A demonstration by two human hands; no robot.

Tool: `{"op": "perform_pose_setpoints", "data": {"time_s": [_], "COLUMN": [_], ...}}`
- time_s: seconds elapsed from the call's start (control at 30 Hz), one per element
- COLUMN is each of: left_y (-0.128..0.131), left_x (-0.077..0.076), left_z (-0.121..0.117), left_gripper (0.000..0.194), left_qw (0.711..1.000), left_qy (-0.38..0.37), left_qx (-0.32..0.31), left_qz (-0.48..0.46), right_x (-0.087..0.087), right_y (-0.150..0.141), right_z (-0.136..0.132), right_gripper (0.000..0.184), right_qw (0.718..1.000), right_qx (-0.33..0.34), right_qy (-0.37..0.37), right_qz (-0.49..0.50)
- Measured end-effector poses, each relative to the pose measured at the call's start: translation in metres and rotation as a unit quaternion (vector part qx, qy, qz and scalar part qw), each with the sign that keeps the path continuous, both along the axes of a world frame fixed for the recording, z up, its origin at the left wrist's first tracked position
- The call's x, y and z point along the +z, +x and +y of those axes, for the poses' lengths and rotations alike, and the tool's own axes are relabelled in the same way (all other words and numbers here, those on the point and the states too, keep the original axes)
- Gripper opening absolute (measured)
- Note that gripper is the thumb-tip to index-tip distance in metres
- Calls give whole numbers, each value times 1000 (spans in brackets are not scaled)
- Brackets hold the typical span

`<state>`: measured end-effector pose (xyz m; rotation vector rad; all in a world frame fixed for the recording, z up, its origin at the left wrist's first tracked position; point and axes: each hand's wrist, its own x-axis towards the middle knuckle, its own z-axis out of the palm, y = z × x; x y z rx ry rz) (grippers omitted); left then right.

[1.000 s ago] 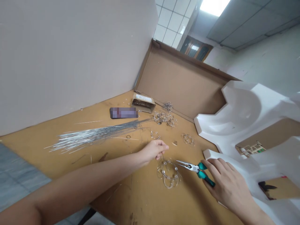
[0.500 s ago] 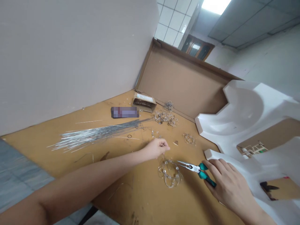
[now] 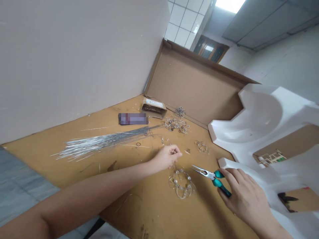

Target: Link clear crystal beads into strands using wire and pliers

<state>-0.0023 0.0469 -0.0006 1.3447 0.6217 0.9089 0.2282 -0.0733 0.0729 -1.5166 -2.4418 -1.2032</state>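
Fingers [image 3: 177,154] of the left hand [image 3: 164,158] are seen in the head view pinched together, apparently on a wire of the beaded ring [image 3: 186,187], whose upper side sits just below them; any wire between them is too fine to be made out. The ring is found over the right half of the surface [image 3: 159,215], well apart from its far corner. By the right hand [image 3: 246,196], curled around the handles, the pliers [image 3: 211,176] are held with jaws slightly parted, their tips just beside the ring. The step in hand is judged to be work on the ring's wire; for the next move, a steady pinch and a small shift of the tips toward the wire seem to be called for. Whether the ring is rested on the surface or slightly lifted cannot be told. A smaller ring [image 3: 163,140] is partly covered by the left hand. The surface's right edge is hidden by white foam [image 3: 261,122], its near edge is partly cut off, and single pieces in the metal heap [image 3: 173,123] cannot be told apart.
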Motion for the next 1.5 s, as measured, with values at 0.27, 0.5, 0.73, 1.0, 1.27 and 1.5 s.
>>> {"op": "perform_pose_setpoints", "data": {"time_s": [0.27,0.5,0.73,1.0,1.27,1.5], "left_y": [2,3,-2,-9,-12,-11], "left_x": [5,-8,10,13,14,14], "left_z": [-14,-2,-10,-9,-10,-11], "left_gripper": [24,21,23,14,11,16], "left_qw": [982,997,986,933,901,902], "left_qy": [-49,58,-48,-179,-190,-199], "left_qx": [-126,55,-118,-293,-381,-380], "left_qz": [-128,2,-108,-111,-87,-56], "right_x": [-3,-3,-3,13,23,31], "right_y": [-5,-9,1,2,-5,-14], "right_z": [0,-3,-5,-12,-15,-14], "right_gripper": [26,25,26,21,21,27], "right_qw": [999,999,999,997,991,988], "right_qx": [-37,-19,-24,72,114,127], "right_qy": [12,29,32,7,-12,-28], "right_qz": [11,39,28,-25,-75,-83]}}
